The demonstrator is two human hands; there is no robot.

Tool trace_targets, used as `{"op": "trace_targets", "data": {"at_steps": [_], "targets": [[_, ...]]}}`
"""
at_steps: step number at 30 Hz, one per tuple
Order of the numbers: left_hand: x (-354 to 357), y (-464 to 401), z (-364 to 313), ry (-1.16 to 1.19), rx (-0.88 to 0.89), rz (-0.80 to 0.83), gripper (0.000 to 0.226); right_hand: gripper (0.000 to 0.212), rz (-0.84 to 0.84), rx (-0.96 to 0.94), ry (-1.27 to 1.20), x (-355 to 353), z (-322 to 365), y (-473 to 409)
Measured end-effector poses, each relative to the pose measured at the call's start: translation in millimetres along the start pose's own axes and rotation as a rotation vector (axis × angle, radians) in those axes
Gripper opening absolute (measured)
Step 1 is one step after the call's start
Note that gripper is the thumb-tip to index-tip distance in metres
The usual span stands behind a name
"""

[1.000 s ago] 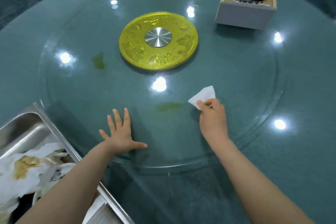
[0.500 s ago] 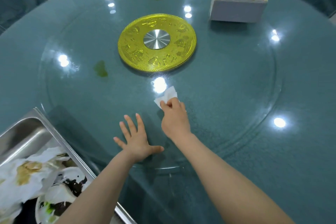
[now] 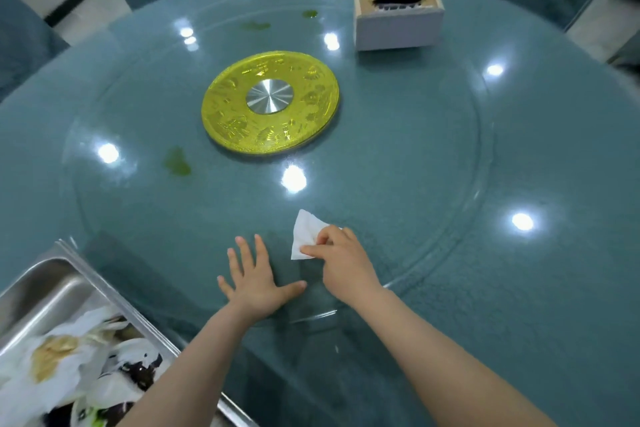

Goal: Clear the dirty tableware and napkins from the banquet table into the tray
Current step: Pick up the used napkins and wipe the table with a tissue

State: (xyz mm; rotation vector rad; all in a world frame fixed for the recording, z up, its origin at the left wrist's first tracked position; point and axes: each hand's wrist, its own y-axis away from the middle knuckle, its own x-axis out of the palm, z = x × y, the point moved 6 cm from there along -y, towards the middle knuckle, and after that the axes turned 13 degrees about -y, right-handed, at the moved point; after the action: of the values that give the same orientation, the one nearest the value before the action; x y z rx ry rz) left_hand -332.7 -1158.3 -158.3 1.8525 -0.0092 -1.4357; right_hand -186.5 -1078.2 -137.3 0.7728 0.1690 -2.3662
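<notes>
No writing legible; right hand [image 3: 341, 262] pinches napkin [image 3: 304, 234] on table [image 3: 519, 149].

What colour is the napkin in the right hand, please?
White, plain; the napkin shows best in the head view.

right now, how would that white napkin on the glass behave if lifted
The napkin, pinched by the right hand, is thin creased paper, so it would probably hang limp and weigh almost nothing. On the glossy glass turntable it likely slides easily. If damp, it may tear.
</notes>
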Motion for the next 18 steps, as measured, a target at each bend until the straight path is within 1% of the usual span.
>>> {"op": "trace_targets", "data": {"at_steps": [5, 8, 10, 12, 13, 14, 16, 18], "targets": [[10, 13, -30, -0.046, 0.145, 0.024, 0.113, 0.059, -0.134, 0.082, 0.009, -38, -30, 20], [8, 23, -52, -0.015, 0.270, 0.047, 0.101, 0.060, -0.224, 0.145, 0.024, -66, -43, 19], [1, 29, -65, 0.102, 0.382, 0.073, 0.089, 0.060, -0.289, 0.196, 0.054, -84, -52, 17], [-9, 35, -71, 0.358, 0.461, 0.096, 0.069, 0.062, -0.354, 0.269, 0.068, -98, -62, 17], [-15, 36, -70, 0.470, 0.474, 0.070, 0.060, 0.063, -0.390, 0.309, 0.065, -104, -65, 18], [-23, 36, -66, 0.523, 0.472, -0.003, 0.053, 0.064, -0.424, 0.340, 0.058, -107, -67, 20], [-39, 29, -49, 0.464, 0.429, -0.230, 0.048, 0.063, -0.468, 0.363, 0.043, -105, -63, 26], [-51, 14, -20, 0.354, 0.335, -0.395, 0.054, 0.061, -0.467, 0.351, 0.029, -90, -53, 34]]}}
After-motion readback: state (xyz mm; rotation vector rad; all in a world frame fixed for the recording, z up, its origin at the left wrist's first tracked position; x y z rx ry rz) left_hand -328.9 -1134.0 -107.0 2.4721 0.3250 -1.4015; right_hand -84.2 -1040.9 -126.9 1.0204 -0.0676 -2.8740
